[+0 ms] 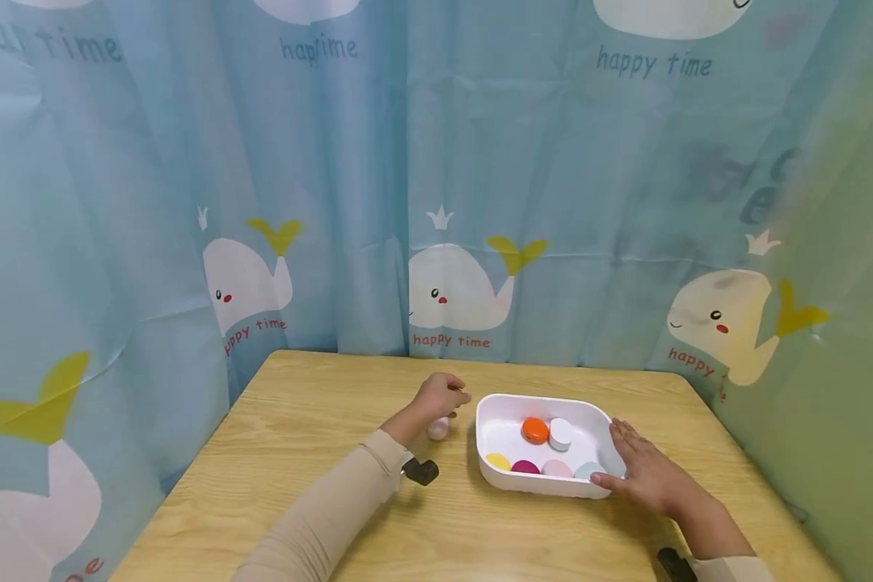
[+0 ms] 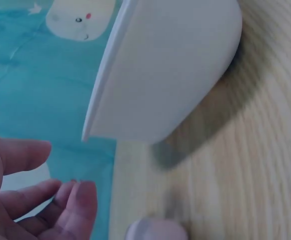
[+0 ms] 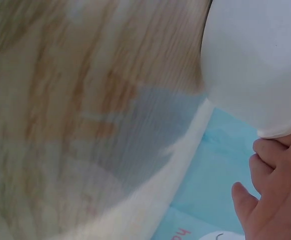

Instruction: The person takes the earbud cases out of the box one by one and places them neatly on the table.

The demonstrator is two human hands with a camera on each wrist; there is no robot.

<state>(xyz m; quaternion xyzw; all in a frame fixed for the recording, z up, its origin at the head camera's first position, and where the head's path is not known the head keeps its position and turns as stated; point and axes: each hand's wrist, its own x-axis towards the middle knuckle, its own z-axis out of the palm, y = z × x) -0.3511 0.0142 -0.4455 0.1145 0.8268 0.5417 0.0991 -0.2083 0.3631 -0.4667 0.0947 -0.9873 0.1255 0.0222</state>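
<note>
My left hand (image 1: 440,398) hovers left of a white plastic box (image 1: 509,482), its fingers (image 2: 80,205) loosely bent and nothing between them. Below it on the table lies a small pale pink rounded piece (image 1: 438,428), partly in view at the bottom edge of the left wrist view. My right hand (image 1: 651,477) holds the box by its right end, thumb over the near rim and fingers along the right side. Inside the box are an orange round piece (image 1: 534,430) and a white one (image 1: 560,435). Yellow, dark magenta, pink and pale blue pieces line its near wall, partly hidden by it.
The box stands on a light wood-grain table (image 1: 335,404) with rounded far corners. Blue curtains (image 1: 364,162) printed with whales hang right behind the table and along its sides. A dark wrist strap mount (image 1: 420,470) sits at the left sleeve.
</note>
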